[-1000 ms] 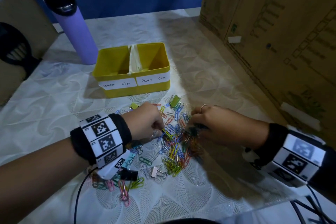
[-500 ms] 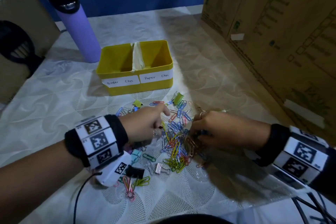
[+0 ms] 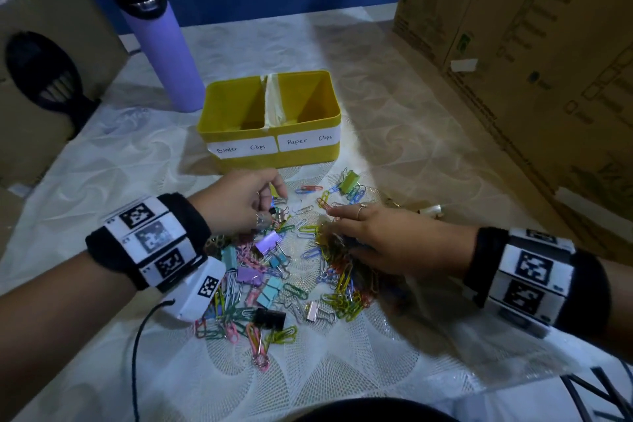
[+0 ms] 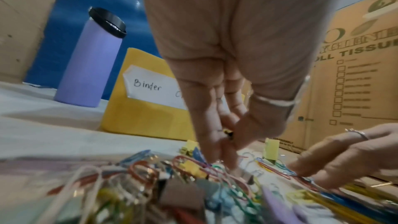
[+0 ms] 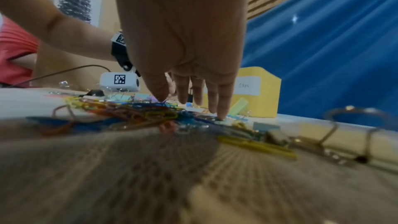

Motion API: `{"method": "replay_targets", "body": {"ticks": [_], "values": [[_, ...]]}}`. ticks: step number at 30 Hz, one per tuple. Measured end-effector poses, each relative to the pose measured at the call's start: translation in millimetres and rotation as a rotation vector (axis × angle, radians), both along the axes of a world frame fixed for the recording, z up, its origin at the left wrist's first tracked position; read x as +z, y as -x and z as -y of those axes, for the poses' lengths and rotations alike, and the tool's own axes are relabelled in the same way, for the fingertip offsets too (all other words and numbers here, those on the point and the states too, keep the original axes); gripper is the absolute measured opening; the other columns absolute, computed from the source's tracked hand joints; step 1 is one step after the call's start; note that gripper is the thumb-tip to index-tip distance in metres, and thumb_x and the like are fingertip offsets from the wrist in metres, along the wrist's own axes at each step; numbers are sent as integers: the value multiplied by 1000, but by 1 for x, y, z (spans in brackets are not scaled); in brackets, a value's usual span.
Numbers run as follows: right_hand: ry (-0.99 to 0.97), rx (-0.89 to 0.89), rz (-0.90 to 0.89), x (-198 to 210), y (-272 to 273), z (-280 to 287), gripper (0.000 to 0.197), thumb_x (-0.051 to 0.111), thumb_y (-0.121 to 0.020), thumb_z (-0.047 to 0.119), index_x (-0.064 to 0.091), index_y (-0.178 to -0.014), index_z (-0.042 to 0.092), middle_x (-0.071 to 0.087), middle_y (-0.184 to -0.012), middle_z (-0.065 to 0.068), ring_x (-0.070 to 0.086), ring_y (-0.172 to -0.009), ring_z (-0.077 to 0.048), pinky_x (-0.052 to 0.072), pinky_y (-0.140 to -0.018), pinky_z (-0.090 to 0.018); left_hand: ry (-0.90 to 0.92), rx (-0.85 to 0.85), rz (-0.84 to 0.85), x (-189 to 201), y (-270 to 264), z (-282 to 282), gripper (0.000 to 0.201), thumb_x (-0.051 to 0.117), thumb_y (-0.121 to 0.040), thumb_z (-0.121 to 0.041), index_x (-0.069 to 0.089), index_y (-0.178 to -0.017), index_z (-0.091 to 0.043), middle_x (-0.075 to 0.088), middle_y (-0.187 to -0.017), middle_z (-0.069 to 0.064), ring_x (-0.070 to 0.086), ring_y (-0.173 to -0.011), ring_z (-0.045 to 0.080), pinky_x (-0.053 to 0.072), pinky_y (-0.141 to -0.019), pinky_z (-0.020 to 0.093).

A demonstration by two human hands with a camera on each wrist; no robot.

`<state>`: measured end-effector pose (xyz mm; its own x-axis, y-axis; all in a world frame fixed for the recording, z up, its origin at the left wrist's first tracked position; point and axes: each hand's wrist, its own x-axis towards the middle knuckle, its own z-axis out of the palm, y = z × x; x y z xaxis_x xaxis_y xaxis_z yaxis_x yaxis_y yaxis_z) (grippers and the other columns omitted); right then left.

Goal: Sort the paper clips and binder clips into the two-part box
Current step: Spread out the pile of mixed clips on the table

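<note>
A yellow two-part box (image 3: 274, 161) stands behind the pile, labelled "Binder Clips" on the left part and "Paper Clips" on the right. Mixed coloured paper clips and binder clips (image 3: 301, 271) lie heaped on the tablecloth. My left hand (image 3: 277, 203) hovers at the pile's far edge, just in front of the box. Its fingertips pinch a small yellow-and-black clip (image 4: 227, 133). My right hand (image 3: 342, 226) lies on the paper clips with its fingers (image 5: 221, 108) straight and touching them. What sits inside the box is hidden.
A purple bottle (image 3: 164, 55) stands left of the box. Large cardboard boxes (image 3: 513, 62) wall off the right side, and another carton (image 3: 34, 44) the left. A gold binder clip (image 3: 432, 210) lies apart at the right. A black cable (image 3: 137, 353) trails from my left wrist.
My left hand has moved forward from the pile's middle towards the box. My right hand has uncurled and now lies flat on the paper clips.
</note>
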<state>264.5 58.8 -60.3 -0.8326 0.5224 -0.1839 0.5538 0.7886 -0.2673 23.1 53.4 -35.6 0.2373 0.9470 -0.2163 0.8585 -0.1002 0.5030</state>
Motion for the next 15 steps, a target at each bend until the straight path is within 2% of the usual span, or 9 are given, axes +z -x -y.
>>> {"method": "replay_targets", "body": {"ticks": [1,3,5,6,8,11,13,15], "values": [[-12,19,26,-2,4,0,50,44,-93,24,32,-141,18,28,-153,-7,37,-135,-25,34,-111,-36,-14,-4,-65,0,0,-3,34,68,-74,2,55,-95,-20,55,-73,-3,47,-57,11,38,-55,24],[-13,79,47,-4,9,0,50,42,-94,29,33,-141,12,31,-151,-11,33,-137,-27,26,-116,-37,-6,-1,-283,1,0,-7,36,67,-74,0,54,-102,-20,57,-83,-2,46,-64,12,38,-57,24],[72,141,-7,-3,10,3,45,43,-94,27,43,-135,7,42,-144,-15,40,-132,-29,30,-113,-38,-19,10,-487,3,-1,-4,38,67,-78,-11,51,-110,-24,54,-100,0,46,-78,14,39,-66,26],[138,162,-36,-1,8,5,42,44,-94,24,48,-131,6,47,-140,-15,44,-129,-28,32,-111,-34,-49,6,-529,5,-4,2,37,65,-80,-18,50,-113,-26,51,-105,-1,46,-83,15,38,-69,26],[214,177,-68,6,3,5,35,47,-92,16,54,-125,5,54,-134,-15,50,-123,-28,33,-105,-26,-122,-60,-482,9,-14,18,28,60,-85,-26,50,-111,-29,49,-107,-5,52,-88,16,40,-71,27],[121,106,-104,14,1,-5,33,49,-89,7,57,-121,4,53,-135,-17,53,-122,-30,33,-101,-25,-115,-252,-346,11,-29,44,13,58,-84,-30,60,-97,-33,55,-93,-11,56,-91,12,48,-79,31],[67,37,-79,18,9,-15,39,46,-88,3,52,-127,5,47,-141,-16,49,-125,-29,31,-104,-27,-47,-337,-319,9,-36,57,13,59,-84,-35,65,-93,-29,64,-90,-11,57,-86,8,49,-81,30],[58,-22,-28,20,23,-24,47,43,-88,3,43,-135,7,39,-147,-13,44,-130,-28,33,-107,-30,19,-382,-327,3,-44,65,22,57,-85,-43,67,-93,-24,68,-91,-8,60,-86,9,48,-83,28]]}}
